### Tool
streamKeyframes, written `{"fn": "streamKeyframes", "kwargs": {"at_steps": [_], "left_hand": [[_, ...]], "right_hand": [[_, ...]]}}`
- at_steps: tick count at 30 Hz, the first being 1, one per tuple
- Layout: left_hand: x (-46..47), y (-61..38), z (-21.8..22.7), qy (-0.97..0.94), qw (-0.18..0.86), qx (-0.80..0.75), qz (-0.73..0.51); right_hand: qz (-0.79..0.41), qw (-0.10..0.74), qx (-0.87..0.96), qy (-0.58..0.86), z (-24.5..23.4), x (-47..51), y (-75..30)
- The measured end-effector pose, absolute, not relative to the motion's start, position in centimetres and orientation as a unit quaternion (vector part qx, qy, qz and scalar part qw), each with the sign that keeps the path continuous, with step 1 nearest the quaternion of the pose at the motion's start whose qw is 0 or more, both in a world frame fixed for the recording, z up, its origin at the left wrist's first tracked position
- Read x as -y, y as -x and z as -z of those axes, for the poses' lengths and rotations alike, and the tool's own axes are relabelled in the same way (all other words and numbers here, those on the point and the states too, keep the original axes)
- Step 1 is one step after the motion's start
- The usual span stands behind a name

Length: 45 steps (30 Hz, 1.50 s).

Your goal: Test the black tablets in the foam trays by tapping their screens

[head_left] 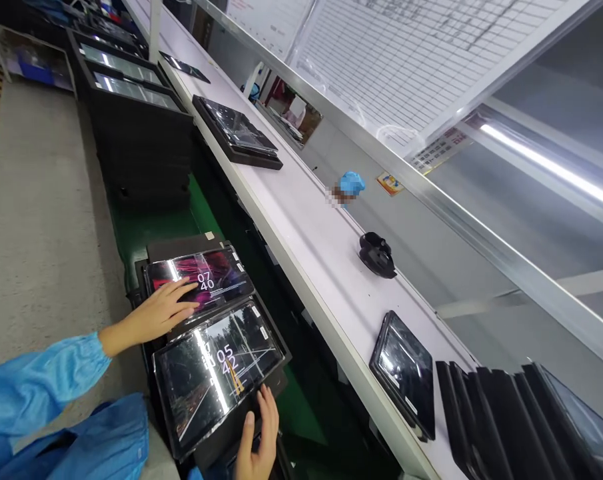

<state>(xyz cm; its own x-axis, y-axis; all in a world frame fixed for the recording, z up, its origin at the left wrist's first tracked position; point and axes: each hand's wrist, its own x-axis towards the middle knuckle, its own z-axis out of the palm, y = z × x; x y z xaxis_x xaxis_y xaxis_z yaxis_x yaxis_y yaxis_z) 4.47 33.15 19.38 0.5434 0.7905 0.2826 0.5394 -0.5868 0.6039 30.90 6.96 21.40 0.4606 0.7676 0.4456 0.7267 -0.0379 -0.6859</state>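
Your L hand (164, 310) was stretched over the far tablet (226, 280), w/ fingers spread upon its lit screen and nothing gripped. This screen showed 07 40 on a red and dark picture. Your R hand (258, 433) was half open by the lower edge of the near tablet (196, 380), thumb and fingers apart, not clenched; whether the fingertips touched the edge, I could not tell.

Both tablets lay face up, side by side, on the dark tray (185, 247), to the L of the bench (291, 220) and lower than its top. The near one showed 05 42 over a road pic. Each had small white labels nr its R end.

Further back stood a stack of black trays (141, 147), w/ glass panels on top. On the bench, another tablet (238, 125) was lying on a black tray, then came a black object (377, 255) of unclear kind, then a dark-screen tablet (404, 360) just beside a row of black cases (501, 407).
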Motion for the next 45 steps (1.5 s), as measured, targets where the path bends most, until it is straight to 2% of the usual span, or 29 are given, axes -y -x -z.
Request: {"fn": "streamKeyframes", "kwargs": {"at_steps": [4, 8, 13, 18, 23, 27, 30, 34, 36, 39, 42, 45], "left_hand": [[-38.9, -0.6, -18.6, -0.777, 0.158, -0.511, -0.333], [-40.3, 5.2, -18.7, -0.684, 0.093, -0.618, -0.375], [-34.9, 7.3, -17.7, -0.679, 0.157, -0.614, -0.369], [-29.8, 5.3, -16.3, -0.635, 0.246, -0.646, -0.346], [-26.3, 4.4, -16.9, -0.615, 0.277, -0.637, -0.374], [-24.4, 3.8, -16.5, -0.559, 0.390, -0.618, -0.391], [-24.4, 2.1, -15.8, -0.495, 0.473, -0.592, -0.425], [-25.7, -1.6, -15.5, -0.425, 0.519, -0.566, -0.479], [-26.4, -3.3, -15.9, -0.421, 0.514, -0.570, -0.482], [-26.9, -4.9, -16.9, -0.464, 0.454, -0.597, -0.471], [-26.9, -5.7, -17.6, -0.478, 0.396, -0.626, -0.471], [-26.6, -6.0, -17.6, -0.460, 0.396, -0.640, -0.472]], "right_hand": [[-0.025, 0.441, 0.529, 0.725, -21.7, -6.5, -29.9], [-0.004, 0.311, 0.626, 0.715, -23.0, -7.0, -31.3], [-0.017, 0.168, 0.717, 0.677, -25.6, -11.9, -30.4], [-0.084, 0.131, 0.769, 0.620, -27.8, -19.7, -24.0], [-0.144, 0.159, 0.800, 0.560, -28.4, -21.9, -18.4], [-0.174, 0.204, 0.792, 0.549, -27.7, -20.6, -18.4], [-0.161, 0.251, 0.759, 0.579, -26.9, -19.1, -20.1], [-0.095, 0.305, 0.705, 0.634, -25.7, -15.7, -22.9], [-0.060, 0.327, 0.673, 0.661, -24.9, -13.6, -24.0], [-0.033, 0.341, 0.651, 0.677, -23.5, -10.6, -25.0], [-0.044, 0.351, 0.648, 0.674, -22.5, -8.5, -25.3], [-0.070, 0.360, 0.659, 0.657, -22.3, -7.2, -25.2]]}}
